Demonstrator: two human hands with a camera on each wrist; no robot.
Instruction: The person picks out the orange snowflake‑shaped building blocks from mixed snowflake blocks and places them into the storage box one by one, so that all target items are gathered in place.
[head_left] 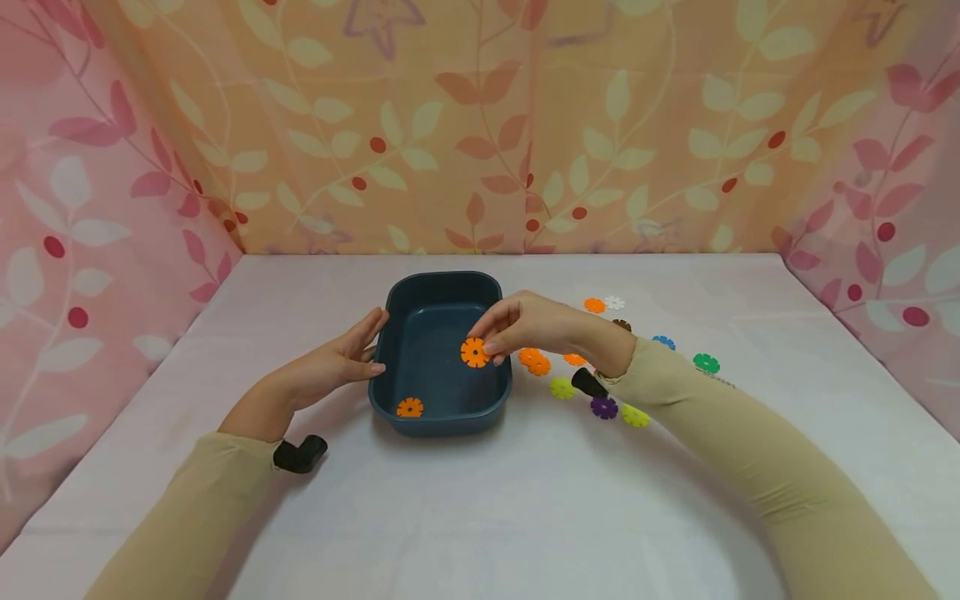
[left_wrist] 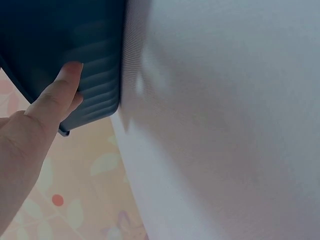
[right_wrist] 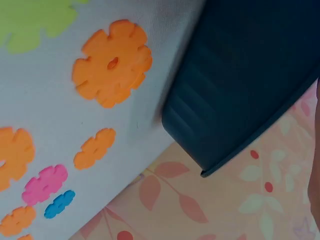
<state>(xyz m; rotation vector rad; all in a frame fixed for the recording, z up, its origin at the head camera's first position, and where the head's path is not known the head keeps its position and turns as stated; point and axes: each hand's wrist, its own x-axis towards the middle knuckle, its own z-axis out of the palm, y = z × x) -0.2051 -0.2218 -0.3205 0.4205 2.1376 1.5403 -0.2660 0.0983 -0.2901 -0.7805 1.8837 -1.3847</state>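
In the head view, my right hand (head_left: 528, 325) pinches an orange snowflake disc (head_left: 474, 352) between thumb and fingertips, over the inside of a dark blue plastic tub (head_left: 442, 427). My left hand (head_left: 330, 358) holds the tub's left side, thumb over the rim and other fingers against the outer wall. The left wrist view shows a finger (left_wrist: 67, 82) touching the ribbed outside of the tub (left_wrist: 97, 82). Another orange disc (head_left: 409, 407) lies inside, at the near left corner. The pinched disc is out of sight in the right wrist view.
Right of the tub lie loose discs: overlapping orange ones (head_left: 535, 362), yellow-green (head_left: 562, 387), purple (head_left: 604, 407), blue (head_left: 663, 342), green (head_left: 707, 363) and white (head_left: 615, 302). A pink disc (right_wrist: 45, 185) shows in the right wrist view. Patterned curtains (head_left: 480, 125) hang behind the white-covered table (head_left: 480, 517).
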